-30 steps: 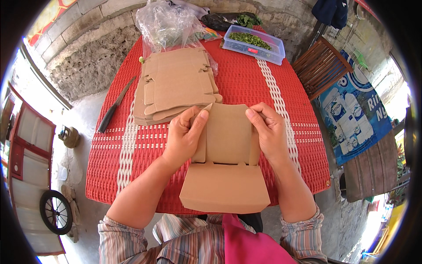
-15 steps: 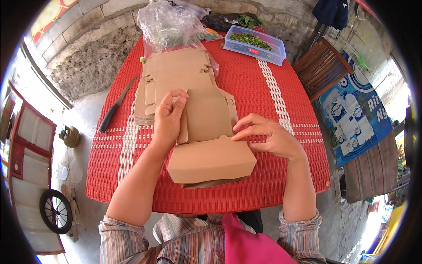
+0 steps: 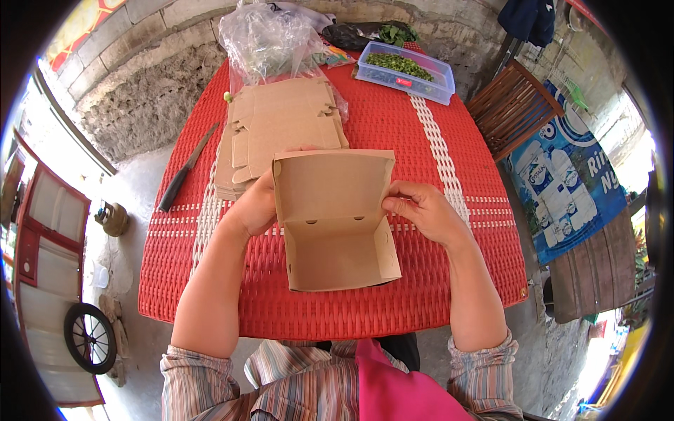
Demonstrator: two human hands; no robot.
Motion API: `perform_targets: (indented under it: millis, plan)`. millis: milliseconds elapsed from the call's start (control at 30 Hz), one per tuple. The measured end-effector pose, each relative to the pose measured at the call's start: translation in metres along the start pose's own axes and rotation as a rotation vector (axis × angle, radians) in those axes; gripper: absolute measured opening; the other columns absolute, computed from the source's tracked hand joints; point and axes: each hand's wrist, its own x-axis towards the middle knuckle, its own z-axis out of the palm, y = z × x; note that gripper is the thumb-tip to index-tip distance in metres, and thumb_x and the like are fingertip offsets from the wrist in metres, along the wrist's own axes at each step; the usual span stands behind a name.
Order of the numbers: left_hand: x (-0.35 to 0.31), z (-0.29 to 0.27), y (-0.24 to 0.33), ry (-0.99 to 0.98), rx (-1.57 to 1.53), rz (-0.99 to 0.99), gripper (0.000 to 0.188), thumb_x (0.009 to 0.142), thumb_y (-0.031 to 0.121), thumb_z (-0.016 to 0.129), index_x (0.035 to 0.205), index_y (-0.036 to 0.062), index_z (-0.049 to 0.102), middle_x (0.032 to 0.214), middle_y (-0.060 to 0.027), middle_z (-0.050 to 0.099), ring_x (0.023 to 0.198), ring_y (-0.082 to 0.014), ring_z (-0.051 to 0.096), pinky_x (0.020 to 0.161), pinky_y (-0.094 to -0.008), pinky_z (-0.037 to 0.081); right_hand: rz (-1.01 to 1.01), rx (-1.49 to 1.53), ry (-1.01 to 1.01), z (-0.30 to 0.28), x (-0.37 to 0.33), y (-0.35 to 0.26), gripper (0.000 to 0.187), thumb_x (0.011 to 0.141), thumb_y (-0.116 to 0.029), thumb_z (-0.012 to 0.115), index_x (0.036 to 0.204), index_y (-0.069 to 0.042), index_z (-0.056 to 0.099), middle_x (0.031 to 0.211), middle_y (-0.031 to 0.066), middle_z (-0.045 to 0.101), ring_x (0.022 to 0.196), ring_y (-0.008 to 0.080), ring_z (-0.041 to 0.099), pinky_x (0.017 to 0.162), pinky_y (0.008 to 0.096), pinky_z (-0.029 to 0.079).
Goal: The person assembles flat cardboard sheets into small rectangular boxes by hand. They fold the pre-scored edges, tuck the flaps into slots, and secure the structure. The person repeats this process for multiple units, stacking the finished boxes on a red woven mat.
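Note:
A brown cardboard box [image 3: 335,193] stands unfolded into shape near the table's front edge. Its lid is raised on the far side and its bare inside faces me. My left hand [image 3: 257,205] holds the box at its left edge, the fingers partly hidden behind the lid. At the opposite edge, my right hand [image 3: 423,209] pinches the lid's side between thumb and fingers. Just beyond lies a stack of flat cardboard box blanks [image 3: 284,112], its near part covered by the raised lid.
A black-handled knife [image 3: 184,172] lies left of the stack on the red woven table [image 3: 393,316]. Farther back are a clear plastic bag [image 3: 270,45] and a clear tub [image 3: 439,88] holding chopped greens. A wooden chair [image 3: 516,109] stands at the right.
The lid has swung up and back, so the box's inside now shows. My left hand has moved down to the box's left edge; my right hand has shifted slightly to the lid's right side.

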Motion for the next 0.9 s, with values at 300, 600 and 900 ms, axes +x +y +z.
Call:
perform_targets:
  millis: [300, 600, 900]
  plan:
    - [0.001, 0.011, 0.005, 0.154, -0.561, -0.103, 0.033, 0.103, 0.023, 0.052, 0.121, -0.0025, 0.061, 0.11, -0.0082, 0.069, 0.099, -0.0143, 0.065, 0.088, -0.0282, 0.052, 0.097, 0.158, 0.132, 0.006, 0.007, 0.012, 0.02, 0.097, -0.014, 0.061, 0.107, 0.003, 0.065, 0.097, 0.0016, 0.066, 0.09, 0.0086, 0.058, 0.083, 0.0259, 0.047]
    - [0.005, 0.006, -0.018, 0.22, -0.112, 0.086, 0.04, 0.101, 0.032, 0.055, 0.117, -0.0041, 0.064, 0.102, -0.0059, 0.069, 0.089, -0.0086, 0.062, 0.081, -0.0253, 0.052, 0.04, 0.124, 0.294, 0.008, 0.007, 0.007, 0.021, 0.093, -0.016, 0.067, 0.106, 0.001, 0.067, 0.083, 0.0022, 0.066, 0.075, 0.0081, 0.057, 0.069, 0.0243, 0.046]
    - [-0.001, 0.019, -0.014, 0.074, -0.103, 0.044, 0.038, 0.103, 0.028, 0.052, 0.124, -0.0039, 0.06, 0.109, -0.0053, 0.067, 0.098, -0.0098, 0.061, 0.089, -0.0266, 0.05, -0.097, 0.557, 0.386, -0.001, -0.002, -0.012, 0.031, 0.099, -0.021, 0.059, 0.125, -0.005, 0.064, 0.087, -0.001, 0.065, 0.065, 0.0067, 0.055, 0.059, 0.0218, 0.046]
